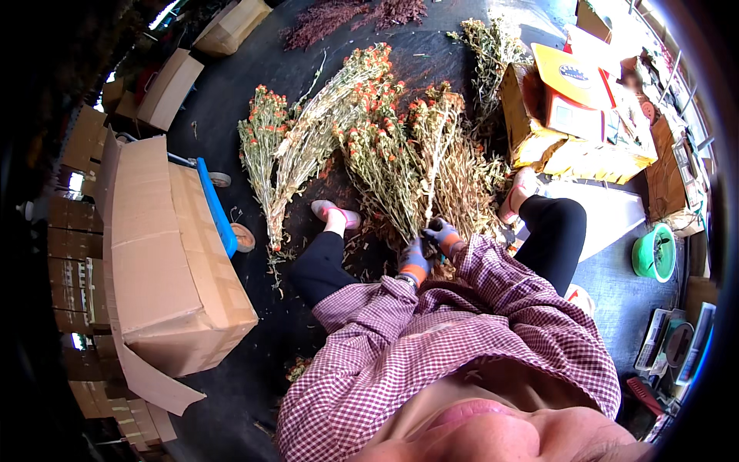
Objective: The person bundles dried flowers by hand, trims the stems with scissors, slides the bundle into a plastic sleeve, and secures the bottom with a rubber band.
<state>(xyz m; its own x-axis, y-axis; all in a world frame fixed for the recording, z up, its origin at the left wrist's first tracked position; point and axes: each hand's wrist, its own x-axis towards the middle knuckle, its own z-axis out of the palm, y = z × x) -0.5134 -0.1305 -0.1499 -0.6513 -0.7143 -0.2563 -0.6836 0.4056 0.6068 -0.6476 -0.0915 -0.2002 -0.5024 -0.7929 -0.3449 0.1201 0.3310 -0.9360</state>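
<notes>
Both hands wear grey work gloves with orange cuffs and meet low in front of my body. My right hand (443,233) grips the lower end of a long pale dried stem (433,179). Close against it, my left hand (414,260) is at the bottom of a bundle of dried flowers (384,167) with orange-red heads; its fingertips are partly hidden. Brown leafy dried stalks (465,187) lie beside the pale stem. To the left, a longer dried flower bundle (332,110) and a smaller one (261,144) lie with their stem ends together.
A cardboard box (173,260) stands at left by a blue wheeled cart (216,207). At right, an orange-topped scale (568,78) rests on a yellow-taped box (600,159), with a green bucket (654,252) nearer. Dark red dried plants (326,20) lie on the black floor (231,69).
</notes>
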